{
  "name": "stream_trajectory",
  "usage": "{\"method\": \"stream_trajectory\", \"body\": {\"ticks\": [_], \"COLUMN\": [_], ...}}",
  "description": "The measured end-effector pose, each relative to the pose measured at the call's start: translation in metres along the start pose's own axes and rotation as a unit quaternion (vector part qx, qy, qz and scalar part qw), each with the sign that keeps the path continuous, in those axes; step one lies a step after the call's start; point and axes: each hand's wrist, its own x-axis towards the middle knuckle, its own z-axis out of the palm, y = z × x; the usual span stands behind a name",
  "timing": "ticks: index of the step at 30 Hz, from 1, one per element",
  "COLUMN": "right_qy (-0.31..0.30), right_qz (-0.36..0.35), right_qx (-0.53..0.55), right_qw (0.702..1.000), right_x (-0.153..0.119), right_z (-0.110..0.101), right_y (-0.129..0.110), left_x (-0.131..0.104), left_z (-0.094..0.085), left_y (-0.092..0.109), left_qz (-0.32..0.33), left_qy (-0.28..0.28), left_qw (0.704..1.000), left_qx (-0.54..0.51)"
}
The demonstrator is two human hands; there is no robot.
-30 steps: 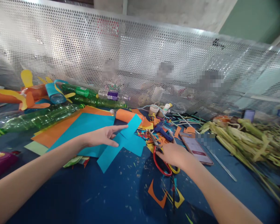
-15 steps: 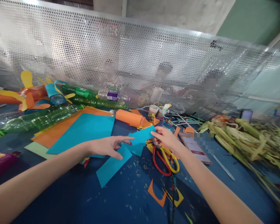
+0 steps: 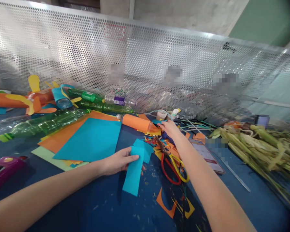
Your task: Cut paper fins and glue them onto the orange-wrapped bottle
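Observation:
A blue paper strip is pinched by my left hand, thumb on top and fingers underneath. Just behind it another piece of blue paper lies on the table. My right hand is stretched farther back, beside the orange-wrapped bottle. Its fingers are closed at the edge of a small blue paper piece, mostly hidden from me. Below my right forearm, scissors with red and yellow handles rest on paper scraps.
Blue sheets lie over orange and green paper at left. Green plastic bottles and a purple tool are farther left. A phone and dried husks lie at right. A perforated metal panel stands behind.
My left hand has closed on the blue strip that lay under it and turned it more upright. My right hand has moved back, away from the blue pieces in the middle.

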Motion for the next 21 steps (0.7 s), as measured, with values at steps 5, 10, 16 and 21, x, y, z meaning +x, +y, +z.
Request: {"method": "stream_trajectory", "body": {"ticks": [5,10,16,21], "right_qy": [0.03,-0.14,-0.248,-0.229], "right_qz": [-0.088,-0.375,-0.516,-0.524], "right_qx": [-0.103,-0.229,-0.28,-0.282], "right_qw": [0.99,0.887,0.771,0.771], "right_x": [-0.044,-0.139,-0.189,-0.186], "right_z": [-0.01,-0.014,-0.012,-0.006], "right_y": [-0.017,-0.022,-0.01,0.0], "left_x": [0.002,0.008,0.009,0.008], "left_z": [-0.002,-0.002,0.002,0.004], "left_y": [-0.004,-0.014,-0.014,-0.013], "left_qz": [0.005,0.045,0.124,0.134], "left_qy": [0.035,0.067,0.075,0.1], "left_qw": [0.999,0.997,0.989,0.985], "left_qx": [-0.009,-0.008,0.023,0.043]}}
